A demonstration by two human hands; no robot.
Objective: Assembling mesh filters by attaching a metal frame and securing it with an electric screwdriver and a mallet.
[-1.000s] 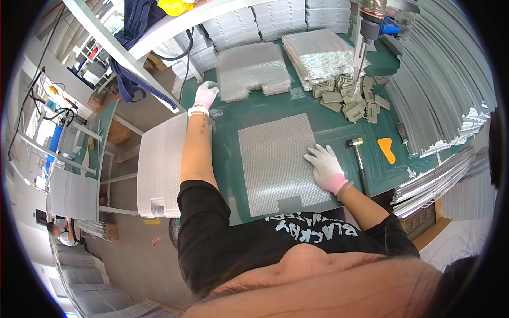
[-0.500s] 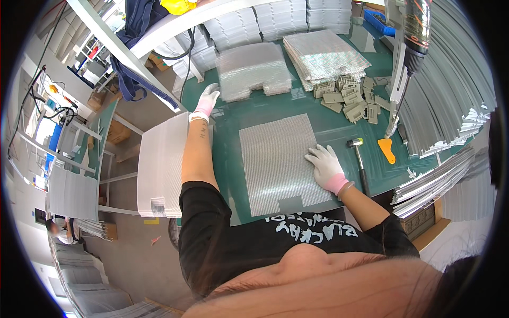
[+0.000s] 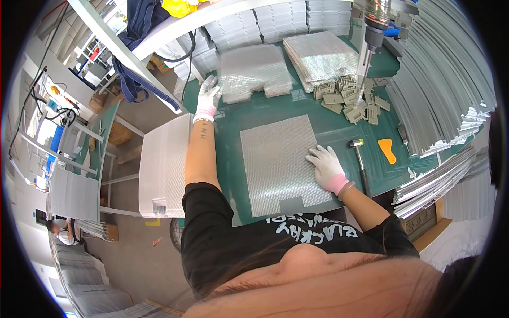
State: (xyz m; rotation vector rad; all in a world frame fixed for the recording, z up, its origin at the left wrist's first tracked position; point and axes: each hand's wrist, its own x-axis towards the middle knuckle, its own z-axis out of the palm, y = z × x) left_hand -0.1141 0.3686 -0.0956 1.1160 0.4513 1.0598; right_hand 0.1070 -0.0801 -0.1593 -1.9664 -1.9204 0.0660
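Observation:
A pale, fine-meshed sheet (image 3: pixel 278 161) with a notch in its near edge lies flat on the green table mat. On its right edge rests my right hand (image 3: pixel 326 167), gloved in white with a pink cuff, fingers spread. My left hand (image 3: pixel 208 98), gloved the same way, reaches to the far left, with its fingers stretched out by the left edge of a stack of clear, film-like notched sheets (image 3: pixel 254 71). I see nothing held in it, and whether its fingertips touch the stack I cannot tell.
Right of the sheet lie a small mallet (image 3: pixel 360 164), an orange scraper (image 3: pixel 387 151) and a pile of grey-green plastic parts (image 3: pixel 350 98). An electric screwdriver (image 3: pixel 375 26) hangs above the parts. Another sheet stack (image 3: pixel 323 55) sits behind; pale sheets (image 3: pixel 164 164) stand at the left.
My left hand has shifted slightly right, closer to the clear stack. The hanging screwdriver has swung left, over the plastic parts. My right hand and the meshed sheet have stayed put.

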